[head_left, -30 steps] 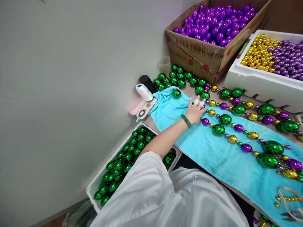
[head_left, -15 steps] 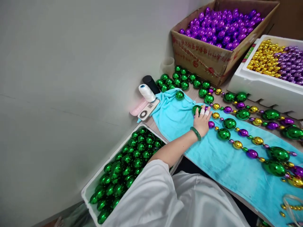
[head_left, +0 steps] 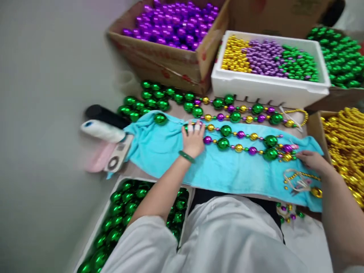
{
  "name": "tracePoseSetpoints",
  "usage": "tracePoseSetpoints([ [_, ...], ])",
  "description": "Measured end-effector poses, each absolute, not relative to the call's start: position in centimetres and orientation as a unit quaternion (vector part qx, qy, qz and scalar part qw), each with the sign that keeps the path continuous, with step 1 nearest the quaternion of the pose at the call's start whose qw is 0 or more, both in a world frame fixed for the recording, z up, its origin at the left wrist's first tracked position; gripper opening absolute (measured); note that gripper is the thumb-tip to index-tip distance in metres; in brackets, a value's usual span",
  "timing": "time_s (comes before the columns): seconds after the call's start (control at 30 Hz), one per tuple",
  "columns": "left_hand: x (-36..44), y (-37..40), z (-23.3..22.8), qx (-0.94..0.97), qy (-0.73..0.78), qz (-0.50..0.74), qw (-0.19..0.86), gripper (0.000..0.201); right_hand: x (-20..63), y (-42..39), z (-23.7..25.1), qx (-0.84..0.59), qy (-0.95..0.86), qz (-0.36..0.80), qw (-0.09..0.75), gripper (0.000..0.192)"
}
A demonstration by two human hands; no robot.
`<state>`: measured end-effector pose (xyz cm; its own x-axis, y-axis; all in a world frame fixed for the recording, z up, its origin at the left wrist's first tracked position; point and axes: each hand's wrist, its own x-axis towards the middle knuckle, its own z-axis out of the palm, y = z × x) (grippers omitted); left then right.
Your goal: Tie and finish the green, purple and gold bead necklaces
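Strings of green, gold and purple beads [head_left: 241, 142] lie across a turquoise towel [head_left: 227, 170] on the table. My left hand [head_left: 193, 140], with taped fingertips and a green bangle at the wrist, rests flat on the left end of the strings by a large green bead. My right hand [head_left: 311, 161] lies at the right end of the strings, fingers on the last beads near a loose coil of cord [head_left: 298, 180]. The frame is blurred, so its exact grip is unclear.
A cardboard box of purple beads [head_left: 170, 22] and a white foam box of gold, purple and green beads [head_left: 270, 60] stand behind. A foam tray of green beads [head_left: 127, 212] sits below left. Thread spools [head_left: 102, 129] lie at the left; gold strands [head_left: 347, 140] at the right.
The camera has swung right, bringing my right hand and the right-hand boxes into view. My left hand has stayed on the left end of the bead strings.
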<state>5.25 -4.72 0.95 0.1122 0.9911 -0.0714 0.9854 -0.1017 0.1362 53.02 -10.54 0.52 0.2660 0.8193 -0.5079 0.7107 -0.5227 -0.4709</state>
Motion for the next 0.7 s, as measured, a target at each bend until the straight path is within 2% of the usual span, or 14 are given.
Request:
tracePoseSetpoints([
  [0.1,3.0,-3.1,1.6,0.715,0.687,-0.009,0.126,0.088,53.6,-10.4,-0.2,-0.811,-0.421,0.39,0.108,0.02],
  [0.27,-0.1,-0.1,1.1,0.656,0.734,0.075,0.157,0.067,54.6,-10.5,-1.4,-0.808,-0.385,0.42,0.152,0.03],
  [0.4,-0.2,0.4,0.6,0.617,0.765,0.087,0.166,0.062,55.0,-10.7,-1.4,-0.796,-0.382,0.433,0.179,0.031],
  [0.7,0.0,-0.5,3.6,0.569,0.813,0.085,0.092,0.047,55.1,-11.3,1.7,-0.778,-0.404,0.419,0.237,0.029],
])
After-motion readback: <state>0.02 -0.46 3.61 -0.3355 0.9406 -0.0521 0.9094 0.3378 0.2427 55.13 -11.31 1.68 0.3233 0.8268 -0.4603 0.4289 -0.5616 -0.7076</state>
